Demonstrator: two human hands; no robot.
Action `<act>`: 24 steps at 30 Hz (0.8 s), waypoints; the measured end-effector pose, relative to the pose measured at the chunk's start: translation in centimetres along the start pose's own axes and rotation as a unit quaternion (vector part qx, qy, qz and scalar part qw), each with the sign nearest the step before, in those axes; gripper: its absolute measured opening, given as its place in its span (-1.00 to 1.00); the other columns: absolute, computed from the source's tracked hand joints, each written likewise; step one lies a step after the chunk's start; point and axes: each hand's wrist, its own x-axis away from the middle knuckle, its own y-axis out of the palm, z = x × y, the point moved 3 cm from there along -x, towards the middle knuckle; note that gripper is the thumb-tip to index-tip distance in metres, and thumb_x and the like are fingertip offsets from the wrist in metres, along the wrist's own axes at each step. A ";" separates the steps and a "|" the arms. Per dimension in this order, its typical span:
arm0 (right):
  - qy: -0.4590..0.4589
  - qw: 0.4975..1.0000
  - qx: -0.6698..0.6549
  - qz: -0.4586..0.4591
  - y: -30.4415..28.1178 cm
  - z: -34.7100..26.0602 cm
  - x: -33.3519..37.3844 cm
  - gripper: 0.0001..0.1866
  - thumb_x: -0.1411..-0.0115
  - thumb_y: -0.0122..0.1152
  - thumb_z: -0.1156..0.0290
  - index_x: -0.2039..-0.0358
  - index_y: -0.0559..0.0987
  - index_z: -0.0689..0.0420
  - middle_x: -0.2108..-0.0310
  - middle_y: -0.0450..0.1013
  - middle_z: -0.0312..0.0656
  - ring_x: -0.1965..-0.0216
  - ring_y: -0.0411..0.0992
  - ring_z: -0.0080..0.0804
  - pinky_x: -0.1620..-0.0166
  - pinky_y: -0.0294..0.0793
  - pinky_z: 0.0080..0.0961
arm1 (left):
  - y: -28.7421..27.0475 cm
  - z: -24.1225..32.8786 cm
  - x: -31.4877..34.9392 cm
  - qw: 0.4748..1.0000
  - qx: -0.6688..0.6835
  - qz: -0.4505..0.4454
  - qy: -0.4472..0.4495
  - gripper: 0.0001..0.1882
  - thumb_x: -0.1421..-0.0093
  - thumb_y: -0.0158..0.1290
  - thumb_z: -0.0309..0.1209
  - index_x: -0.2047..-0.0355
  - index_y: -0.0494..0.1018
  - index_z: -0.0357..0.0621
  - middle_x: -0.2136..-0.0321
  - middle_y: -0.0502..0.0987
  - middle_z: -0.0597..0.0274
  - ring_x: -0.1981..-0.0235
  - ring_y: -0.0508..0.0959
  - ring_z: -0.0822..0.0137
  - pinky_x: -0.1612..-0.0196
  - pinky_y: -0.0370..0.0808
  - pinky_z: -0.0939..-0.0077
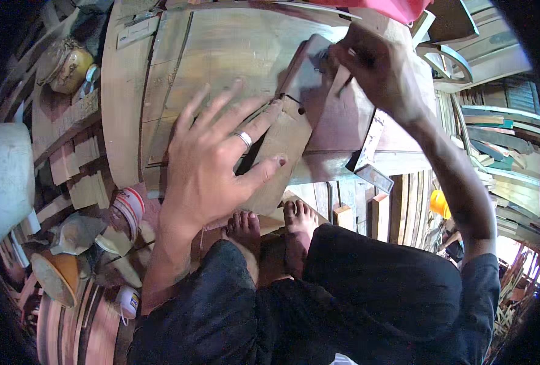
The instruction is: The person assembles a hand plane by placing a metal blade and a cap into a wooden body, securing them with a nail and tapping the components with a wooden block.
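Observation:
My left hand [212, 152], with a ring on one finger, lies spread over the wooden work surface [166, 67]. Its fingertips reach the edge of a light wooden board [282, 137] that slants across the bench. Up and to the right, my right hand [379, 70] is closed, its fingers curled beside the far end of a narrow wooden piece [297, 64]. A small dark object [320, 61] shows by those fingertips, too blurred to name. What the right fingers hold is hidden. Beneath the right wrist, a metal-edged L-shaped tool [372, 143] overhangs the bench's near edge.
My bare feet [300, 222] rest just below the bench. At left are a white tub [5, 176], a jar [72, 70], an orange cone-shaped container [57, 277] and a white cup [127, 301]. Stacked wood strips [504, 140] and a yellow object [439, 204] are at right; red cloth [398, 7] lies far off.

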 end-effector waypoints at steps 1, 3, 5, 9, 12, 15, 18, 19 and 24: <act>-0.004 1.000 -0.021 0.006 0.8 -1.0 0.9 -0.82 -0.39 0.33 0.44 0.24 0.53 0.28 0.39 0.63 0.06 0.40 0.65 -0.20 0.27 0.60 -0.26 | 0.1 -0.1 0.1 1.000 0.001 -0.003 -0.001 -0.31 -0.17 0.32 -0.10 -0.32 0.56 0.03 -0.33 0.54 0.20 -0.44 0.38 -0.04 -0.54 0.11 -0.19; -0.033 0.997 -0.029 -0.060 1.7 -3.5 1.7 -0.90 -0.34 0.29 0.53 0.23 0.53 0.25 0.44 0.51 0.18 0.44 0.48 0.13 0.25 0.58 -0.18 | 0.2 -0.3 0.3 1.000 0.003 -0.006 -0.002 -0.31 -0.17 0.31 -0.10 -0.32 0.56 0.03 -0.33 0.54 0.20 -0.44 0.38 -0.04 -0.54 0.11 -0.19; -0.050 0.997 0.020 -0.051 0.8 -1.9 0.8 -0.93 -0.35 0.27 0.53 0.24 0.55 0.25 0.46 0.54 0.12 0.45 0.55 0.00 0.27 0.57 -0.19 | 0.2 -0.2 0.2 1.000 0.007 -0.005 -0.002 -0.31 -0.17 0.31 -0.09 -0.31 0.57 0.03 -0.34 0.53 0.21 -0.44 0.38 -0.04 -0.54 0.11 -0.18; 0.007 0.999 0.039 -0.014 -0.7 -0.8 -0.2 -0.92 -0.35 0.29 0.50 0.23 0.58 0.24 0.40 0.64 0.07 0.39 0.66 -0.25 0.27 0.60 -0.16 | 0.0 0.0 0.0 1.000 0.000 -0.001 0.001 -0.32 -0.17 0.31 -0.09 -0.31 0.57 0.03 -0.33 0.53 0.21 -0.44 0.38 -0.04 -0.54 0.11 -0.18; -0.061 0.996 -0.002 -0.061 1.7 -3.8 1.2 -0.88 -0.35 0.33 0.46 0.22 0.58 0.23 0.42 0.63 0.07 0.36 0.70 -0.19 0.29 0.59 -0.16 | 0.5 -0.5 0.4 1.000 -0.001 -0.012 -0.006 -0.31 -0.17 0.31 -0.09 -0.31 0.57 0.04 -0.33 0.54 0.21 -0.44 0.38 -0.04 -0.54 0.11 -0.17; -0.029 0.999 -0.022 -0.016 0.0 -0.5 -0.4 -0.88 -0.34 0.33 0.48 0.21 0.57 0.23 0.43 0.61 0.09 0.33 0.70 -0.01 0.28 0.60 -0.16 | 0.1 0.0 0.1 1.000 0.011 -0.006 -0.005 -0.32 -0.18 0.30 -0.07 -0.30 0.58 0.03 -0.32 0.55 0.21 -0.44 0.38 -0.04 -0.54 0.12 -0.17; -0.024 0.999 -0.009 -0.020 0.1 -0.5 0.1 -0.88 -0.34 0.33 0.49 0.21 0.56 0.22 0.43 0.60 0.10 0.38 0.65 0.01 0.27 0.59 -0.19 | 0.1 0.1 -0.2 1.000 0.001 -0.003 -0.003 -0.33 -0.18 0.30 -0.07 -0.30 0.58 0.02 -0.32 0.55 0.20 -0.43 0.39 -0.04 -0.53 0.12 -0.18; -0.064 0.997 -0.041 -0.029 1.4 -1.3 0.8 -0.89 -0.33 0.33 0.50 0.22 0.56 0.23 0.44 0.59 0.09 0.40 0.63 -0.03 0.28 0.58 -0.19 | 0.1 -0.1 0.2 1.000 -0.005 -0.009 -0.008 -0.33 -0.18 0.30 -0.07 -0.29 0.58 0.01 -0.32 0.55 0.20 -0.43 0.39 -0.05 -0.53 0.13 -0.18; -0.051 0.997 -0.052 0.004 -0.5 1.8 -0.5 -0.87 -0.43 0.25 0.44 0.22 0.56 0.26 0.47 0.56 0.04 0.44 0.57 -0.22 0.28 0.53 -0.18 | 0.3 0.2 -0.3 1.000 0.015 0.008 0.002 -0.34 -0.18 0.31 -0.08 -0.28 0.59 0.00 -0.31 0.56 0.20 -0.43 0.40 -0.05 -0.53 0.13 -0.18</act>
